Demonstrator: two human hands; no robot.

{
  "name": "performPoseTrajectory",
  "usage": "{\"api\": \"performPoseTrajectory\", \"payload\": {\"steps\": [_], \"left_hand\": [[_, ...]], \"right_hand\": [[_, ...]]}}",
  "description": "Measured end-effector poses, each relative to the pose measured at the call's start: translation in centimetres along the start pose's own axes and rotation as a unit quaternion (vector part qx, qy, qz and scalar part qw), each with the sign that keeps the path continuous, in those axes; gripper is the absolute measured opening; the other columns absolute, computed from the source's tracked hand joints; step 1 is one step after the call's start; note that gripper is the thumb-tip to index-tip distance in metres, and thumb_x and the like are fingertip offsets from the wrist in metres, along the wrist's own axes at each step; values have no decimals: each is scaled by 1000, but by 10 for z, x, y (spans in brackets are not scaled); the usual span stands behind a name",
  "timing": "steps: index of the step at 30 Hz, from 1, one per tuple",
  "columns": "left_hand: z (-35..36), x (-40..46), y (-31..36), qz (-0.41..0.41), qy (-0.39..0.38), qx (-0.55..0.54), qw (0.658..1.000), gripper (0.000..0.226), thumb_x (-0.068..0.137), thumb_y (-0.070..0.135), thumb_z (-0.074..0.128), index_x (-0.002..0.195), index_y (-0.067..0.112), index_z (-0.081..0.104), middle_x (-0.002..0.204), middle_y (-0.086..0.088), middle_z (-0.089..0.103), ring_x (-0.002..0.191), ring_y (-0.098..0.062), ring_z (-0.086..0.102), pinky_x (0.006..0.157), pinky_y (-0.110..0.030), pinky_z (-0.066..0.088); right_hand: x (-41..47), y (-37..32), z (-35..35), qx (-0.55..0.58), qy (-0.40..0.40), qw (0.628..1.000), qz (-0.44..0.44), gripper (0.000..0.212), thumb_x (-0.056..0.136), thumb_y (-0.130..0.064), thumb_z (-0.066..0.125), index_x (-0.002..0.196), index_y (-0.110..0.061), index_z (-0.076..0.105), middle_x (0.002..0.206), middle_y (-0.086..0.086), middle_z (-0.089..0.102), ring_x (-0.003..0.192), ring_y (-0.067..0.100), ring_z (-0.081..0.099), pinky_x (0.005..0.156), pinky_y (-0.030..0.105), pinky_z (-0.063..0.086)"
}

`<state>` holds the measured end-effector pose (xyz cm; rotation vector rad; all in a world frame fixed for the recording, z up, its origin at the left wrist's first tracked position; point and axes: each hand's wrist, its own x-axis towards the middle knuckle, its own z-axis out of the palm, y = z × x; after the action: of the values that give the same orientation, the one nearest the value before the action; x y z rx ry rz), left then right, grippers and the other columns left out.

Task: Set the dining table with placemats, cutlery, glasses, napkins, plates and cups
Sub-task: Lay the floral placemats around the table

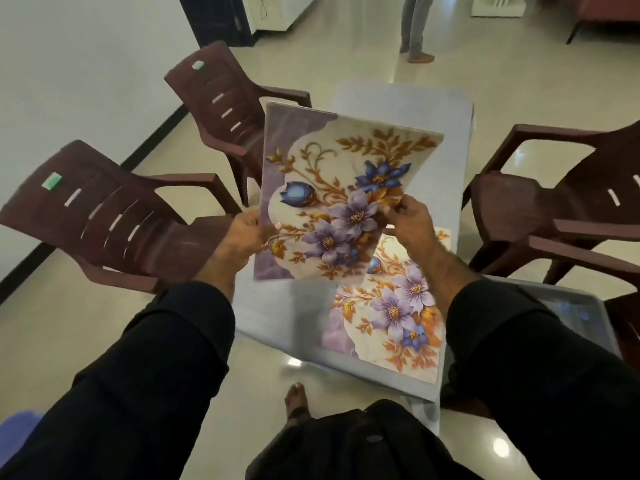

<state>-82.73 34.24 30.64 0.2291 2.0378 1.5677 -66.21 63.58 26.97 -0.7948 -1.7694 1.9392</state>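
Above the grey table (433, 109), a floral placemat (339, 199) hangs in the air between both hands, tilted with its far edge raised. No brand or writing can be read anywhere; each of the two brown plastic chairs on the left, the nearer chair (104, 216) and the farther chair (221, 95), carries a small green and white sticker on its backrest, too blurred to make out.

At the placemat's left edge, the left hand (242, 233) grips it, fingers curled under and the thumb on the printed face. Near the lower right corner, the right hand (410, 223) pinches the mat (thumb and fingertips meet on the sheet beside the purple flowers). Both sleeves are dark.

A second placemat (391, 306) with the same blue and purple flowers and gold leaves lies flat on the table's near end, partly beneath the held one and the right forearm.

Another brown chair (540, 209) stands at the table's right side. A bare foot (296, 398) shows on the shiny floor below, and a standing person's legs (414, 26) are well beyond the table.
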Motion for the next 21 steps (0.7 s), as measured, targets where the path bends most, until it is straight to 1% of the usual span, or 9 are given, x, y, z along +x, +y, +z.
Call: {"api": "performPoseTrajectory", "payload": {"steps": [2,5,9,12,13,15,18,20,21], "left_hand": [[-8,19,-14,-11,12,38,999,8,95,7,79,102,11,78,98,-8,82,95,-29,80,74,-34,66],[-17,47,-34,-31,-5,23,999,11,97,10,78,108,12,77,99,-5,82,100,-31,78,86,-43,66],[-32,72,-76,-37,-62,2,997,24,95,1,78,118,1,71,93,-3,77,79,-12,77,66,-24,62],[-45,84,-106,-55,-118,-10,991,49,86,15,88,130,0,70,116,-13,79,108,-30,77,95,-50,63],[-48,90,-111,-53,-126,-22,990,47,89,15,86,132,2,70,120,-13,79,112,-33,76,100,-57,60],[-51,99,-102,-38,-136,-39,989,42,95,16,82,133,5,70,122,-11,79,113,-32,76,102,-60,59],[-52,107,-64,-6,-163,-82,983,39,99,12,76,135,3,67,124,-14,78,114,-33,75,98,-52,62],[-54,115,-43,7,-160,-108,981,32,101,8,71,133,6,67,125,-16,77,115,-33,75,95,-47,63],[-55,118,-36,5,-151,-116,982,28,102,8,70,130,9,68,124,-14,78,114,-32,75,95,-46,63]], "right_hand": [[0,10,10,-20,6,1000,-13,14,103,-2,63,105,-13,72,94,9,76,80,20,73,63,32,61],[1,26,29,-38,30,999,-7,13,103,-10,63,104,-17,74,102,14,77,88,28,73,75,44,62],[-2,55,45,-136,47,989,21,9,98,-25,70,100,-17,74,97,12,79,90,35,75,77,53,63],[-8,79,50,-226,80,970,28,24,89,-37,72,91,-13,71,89,12,77,87,36,74,76,60,61],[-11,77,55,-229,93,969,26,23,90,-36,72,89,-12,70,88,11,77,84,34,73,77,58,62],[-15,60,69,-199,118,973,18,16,99,-24,69,92,-9,70,89,7,76,81,21,71,80,47,62],[-13,26,80,-155,147,977,-5,24,104,-22,67,95,0,68,83,2,71,73,6,64,69,28,55],[-5,12,79,-162,135,978,10,23,97,-30,75,98,-8,72,84,-1,74,71,5,65,66,27,55],[-4,10,79,-164,111,980,33,23,91,-33,80,101,-13,74,89,0,77,76,9,70,71,31,58]]}}
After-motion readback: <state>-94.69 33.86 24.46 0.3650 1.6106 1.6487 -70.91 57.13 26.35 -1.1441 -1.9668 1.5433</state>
